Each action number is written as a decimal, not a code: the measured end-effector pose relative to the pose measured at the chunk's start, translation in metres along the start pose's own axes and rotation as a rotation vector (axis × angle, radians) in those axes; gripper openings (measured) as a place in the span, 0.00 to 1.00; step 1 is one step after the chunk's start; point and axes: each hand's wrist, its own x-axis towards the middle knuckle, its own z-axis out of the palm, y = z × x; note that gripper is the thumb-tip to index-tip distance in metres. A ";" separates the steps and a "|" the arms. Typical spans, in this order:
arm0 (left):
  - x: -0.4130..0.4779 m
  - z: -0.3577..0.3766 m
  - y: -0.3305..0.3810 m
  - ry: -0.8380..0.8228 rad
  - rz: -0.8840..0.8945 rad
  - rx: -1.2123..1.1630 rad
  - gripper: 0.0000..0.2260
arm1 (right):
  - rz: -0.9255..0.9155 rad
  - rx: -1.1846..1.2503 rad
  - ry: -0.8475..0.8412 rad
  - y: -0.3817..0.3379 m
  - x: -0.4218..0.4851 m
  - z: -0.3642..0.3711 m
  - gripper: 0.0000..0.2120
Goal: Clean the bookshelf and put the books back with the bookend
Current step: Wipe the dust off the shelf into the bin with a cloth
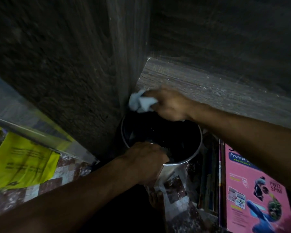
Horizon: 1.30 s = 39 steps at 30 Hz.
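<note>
Dimly lit frame, soft with motion blur; I read detail with care.

Hidden or unclear: right hand (171, 105) is smeared by blur. Its fingertips are buried in a crumpled pale blue cloth (141, 102), which it grips as a wad. Left hand (146, 160) is curled over the near rim of a metal bin (199, 140); the fingers hook inside and vanish against the black interior. I cannot make out what the bin contains. Both forearms run out of frame at the bottom and right. A bare foot (155, 199) shows only in part, in shadow below the bin.

Task items: the cloth sits at the front left corner of the shelf board (208, 91), right where it meets the bookshelf side panel (74, 64), and directly above the bin's mouth. The board is grey wood grain with pale specks on it. A stack of books (208, 174) lies on the floor at right, spines too dark to read, next to a pink book (252, 190) lying cover up; this one is cut off by the lower edge.

Surroundings: tiled floor (67, 175), maroon and white pattern. A yellow plastic bag (23, 160) lies at left, print illegible.
</note>
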 end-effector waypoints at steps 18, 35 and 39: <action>0.008 -0.004 0.001 0.054 0.023 -0.001 0.11 | 0.155 0.285 0.063 0.024 -0.039 -0.038 0.17; 0.017 -0.015 0.041 0.014 0.067 0.035 0.14 | 0.316 0.109 0.283 0.045 -0.076 -0.018 0.10; 0.020 -0.016 0.056 -0.002 0.079 0.027 0.15 | 0.422 0.218 0.454 0.084 -0.119 -0.043 0.08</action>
